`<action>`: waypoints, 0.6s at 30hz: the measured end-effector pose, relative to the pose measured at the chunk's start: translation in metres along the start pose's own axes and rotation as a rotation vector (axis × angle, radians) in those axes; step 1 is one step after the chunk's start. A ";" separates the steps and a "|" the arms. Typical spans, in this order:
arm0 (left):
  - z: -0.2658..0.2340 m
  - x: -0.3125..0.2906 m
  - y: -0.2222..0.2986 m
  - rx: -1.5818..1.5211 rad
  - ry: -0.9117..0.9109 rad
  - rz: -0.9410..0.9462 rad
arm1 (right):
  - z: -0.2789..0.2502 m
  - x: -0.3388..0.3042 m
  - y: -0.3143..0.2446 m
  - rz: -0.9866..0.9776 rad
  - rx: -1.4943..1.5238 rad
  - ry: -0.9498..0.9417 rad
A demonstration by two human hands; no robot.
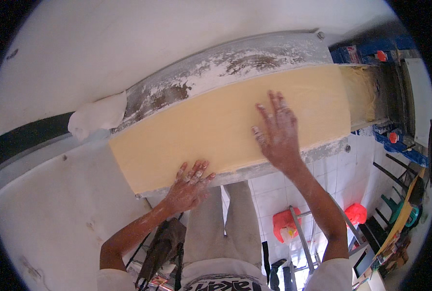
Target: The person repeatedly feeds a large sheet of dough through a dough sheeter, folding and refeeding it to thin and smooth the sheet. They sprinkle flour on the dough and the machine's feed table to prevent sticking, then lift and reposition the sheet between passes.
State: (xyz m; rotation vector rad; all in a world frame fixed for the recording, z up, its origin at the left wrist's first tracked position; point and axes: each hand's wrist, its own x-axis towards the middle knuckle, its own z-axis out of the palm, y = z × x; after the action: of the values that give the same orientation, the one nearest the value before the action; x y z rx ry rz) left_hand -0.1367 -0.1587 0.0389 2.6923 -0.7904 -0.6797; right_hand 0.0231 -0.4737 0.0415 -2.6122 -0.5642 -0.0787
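Observation:
A long, pale yellow sheet of dough (201, 131) lies flat across a floured metal work surface (255, 56). Dusted with flour, my left hand (189, 186) rests at the sheet's near edge, left of the middle, with its fingers spread. My right hand (278, 131) is over the middle right of the sheet, fingers stretched out and apart, slightly blurred. Neither hand holds anything. Whether the right palm presses on the dough or hovers just above it, I cannot tell. The sheet's right end runs up to a blue-framed machine (388, 92).
A white cloth or bag (98, 116) hangs at the surface's far left corner, against a white wall (128, 39). Red knobs (393, 137) sit on the machine. Below right are a metal frame (301, 237), red plastic bags (285, 225) and tiled floor (269, 191). A brown bag (162, 247) hangs lower left.

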 end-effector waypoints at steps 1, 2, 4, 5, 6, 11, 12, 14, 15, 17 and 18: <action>0.000 0.001 -0.004 -0.024 0.057 -0.010 | 0.004 0.002 -0.010 -0.047 0.036 -0.044; 0.001 -0.001 -0.009 -0.052 0.120 -0.032 | 0.010 0.006 -0.021 -0.071 0.054 -0.037; -0.009 0.013 -0.022 -0.105 0.301 -0.072 | 0.018 0.011 -0.038 -0.110 0.069 -0.026; -0.016 0.020 -0.025 -0.134 0.393 -0.094 | 0.017 0.010 -0.046 -0.089 0.081 -0.036; -0.019 0.025 -0.026 -0.161 0.349 -0.069 | 0.014 0.008 -0.052 -0.067 0.090 -0.050; -0.011 0.040 -0.019 -0.253 0.379 0.114 | 0.002 -0.023 -0.080 0.213 0.254 -0.015; -0.008 0.043 -0.019 -0.264 0.410 0.124 | 0.001 -0.033 -0.086 0.300 0.288 -0.001; -0.009 0.050 -0.017 -0.314 0.430 0.127 | -0.001 -0.053 -0.094 0.446 0.352 0.002; -0.010 0.051 -0.017 -0.337 0.434 0.129 | -0.001 -0.063 -0.099 0.507 0.387 -0.011; -0.013 0.052 -0.019 -0.418 0.471 0.101 | 0.004 -0.075 -0.106 0.513 0.387 -0.016; -0.013 0.053 -0.021 -0.457 0.487 0.086 | 0.009 -0.079 -0.111 0.456 0.351 -0.010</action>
State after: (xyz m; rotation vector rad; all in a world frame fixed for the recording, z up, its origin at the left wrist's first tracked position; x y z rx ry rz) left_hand -0.0819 -0.1697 0.0234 2.2466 -0.5370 -0.1389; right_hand -0.0942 -0.4100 0.0690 -2.3291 0.0267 0.1653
